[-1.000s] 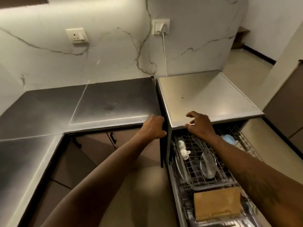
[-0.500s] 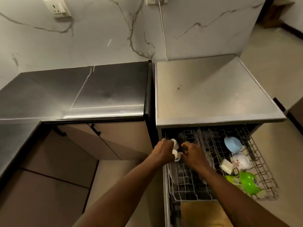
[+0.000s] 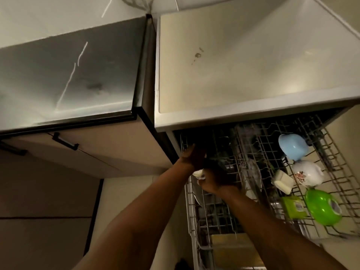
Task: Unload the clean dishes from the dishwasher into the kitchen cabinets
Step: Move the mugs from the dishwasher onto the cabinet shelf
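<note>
Dishes fill the pulled-out dishwasher rack (image 3: 190,201) at the lower right of the frame, and both hands meet at its upper left corner. The left hand (image 3: 194,158) shows its back, its fingers (image 3: 191,149) reaching up toward the dark opening. How far they spread, and whether they hold anything, cannot be told. The right hand (image 3: 214,180) lies just below it and touches it. Its fingers look curled in, but their tips are lost in shadow, so the grip cannot be told either. A small white piece (image 3: 198,174) peeks out between the two hands; its shape is mostly covered.

Right of the hands a clear glass plate (image 3: 251,178) stands on edge, blurred against the wires. Farther right lie a cream block (image 3: 282,181), a blue cup (image 3: 292,146) mouth down, a white flowered cup (image 3: 307,175), a green box (image 3: 293,207) and a green bowl (image 3: 323,207). At the bottom edge a wooden board (image 3: 233,250) is cut off by the frame.

The back of the rack is hidden under the steel top of the dishwasher (image 3: 253,65). To the upper left is the dark table (image 3: 68,75), with a cabinet (image 3: 116,151) and its black handle (image 3: 65,143) beneath.
</note>
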Action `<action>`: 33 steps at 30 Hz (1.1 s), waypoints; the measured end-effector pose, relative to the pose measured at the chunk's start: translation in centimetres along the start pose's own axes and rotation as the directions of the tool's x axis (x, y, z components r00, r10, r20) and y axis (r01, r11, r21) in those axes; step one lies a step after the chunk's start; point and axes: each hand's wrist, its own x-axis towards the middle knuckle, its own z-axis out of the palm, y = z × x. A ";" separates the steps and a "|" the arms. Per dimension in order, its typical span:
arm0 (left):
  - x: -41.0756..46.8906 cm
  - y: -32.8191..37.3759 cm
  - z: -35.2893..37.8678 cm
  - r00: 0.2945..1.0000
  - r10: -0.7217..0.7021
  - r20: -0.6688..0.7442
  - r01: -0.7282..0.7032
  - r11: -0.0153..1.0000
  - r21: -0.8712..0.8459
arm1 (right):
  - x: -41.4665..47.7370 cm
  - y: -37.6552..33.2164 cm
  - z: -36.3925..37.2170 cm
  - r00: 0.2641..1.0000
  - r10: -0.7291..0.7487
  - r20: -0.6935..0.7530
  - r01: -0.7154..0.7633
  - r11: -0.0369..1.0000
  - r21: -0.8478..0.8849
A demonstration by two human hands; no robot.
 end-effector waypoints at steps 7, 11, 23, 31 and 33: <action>2.3 -1.1 1.0 0.997 0.072 0.012 -0.073 0.984 0.160 | 2.6 3.0 5.8 0.988 0.006 -0.156 0.021 0.985 0.170; 2.3 -1.2 1.6 0.997 0.069 -0.017 -0.062 0.962 0.268 | -0.4 0.4 2.3 0.998 -0.011 -0.060 0.017 0.995 0.098; 0.5 -0.1 0.7 0.986 0.118 -0.116 -0.090 0.971 0.221 | -2.5 1.4 3.6 0.986 0.139 -0.095 -0.149 0.983 -0.107; -1.0 0.5 -0.1 0.987 0.083 -0.139 -0.066 0.991 0.119 | -3.4 0.2 2.2 0.985 0.172 -0.004 -0.170 0.971 -0.168; -2.2 0.4 -0.5 0.989 0.064 -0.134 -0.057 0.997 0.054 | -4.8 -0.2 0.7 0.988 0.150 -0.035 -0.154 0.964 -0.218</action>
